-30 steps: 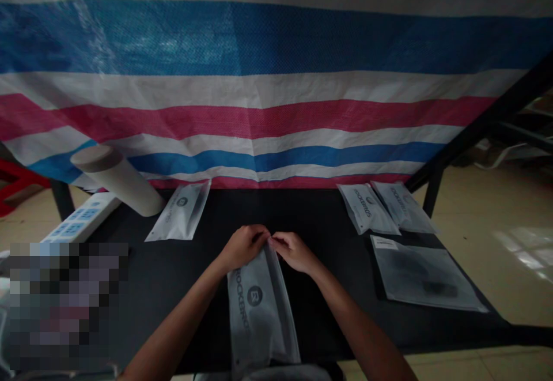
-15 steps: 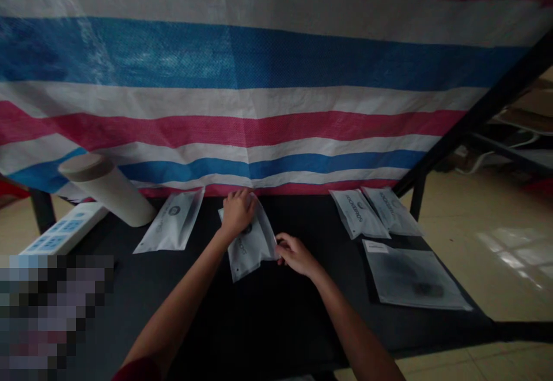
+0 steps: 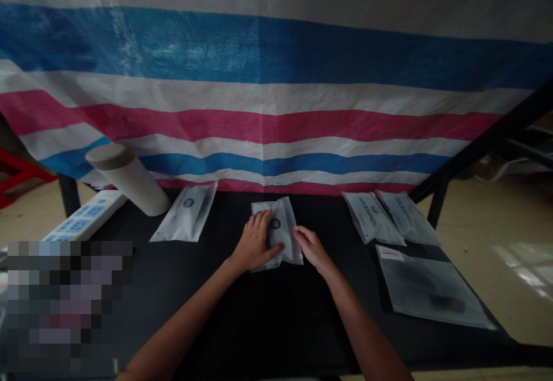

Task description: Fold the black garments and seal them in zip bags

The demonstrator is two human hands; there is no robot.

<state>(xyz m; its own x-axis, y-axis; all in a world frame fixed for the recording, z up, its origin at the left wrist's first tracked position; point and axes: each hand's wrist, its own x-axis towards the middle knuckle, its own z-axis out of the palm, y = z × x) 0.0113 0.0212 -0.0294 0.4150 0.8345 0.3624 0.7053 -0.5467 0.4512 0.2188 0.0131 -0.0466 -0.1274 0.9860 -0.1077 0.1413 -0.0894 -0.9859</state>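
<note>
A frosted plastic zip bag (image 3: 286,228) with a dark round logo lies in the middle of the black table. My left hand (image 3: 254,241) rests flat over its left side, thumb spread away from the fingers, covering part of the bag. At the bag's right edge, my right hand (image 3: 313,248) pinches the plastic between thumb and fingers. Left of my hands is a similar frosted bag (image 3: 186,217). Two more printed bags, one (image 3: 372,218) partly beside the other (image 3: 408,219), lie to the right.
A larger frosted pouch (image 3: 432,289) with a dark item inside lies at the right. A pale bottle (image 3: 133,182) and a white power strip (image 3: 88,218) stand at the left. Striped tarpaulin (image 3: 263,124) hangs behind the black table (image 3: 259,323).
My left hand has shifted from the bag's top down to its left side and flattened. The bag sits straighter now. My right hand still pinches its right edge. The camera view has turned slightly left.
</note>
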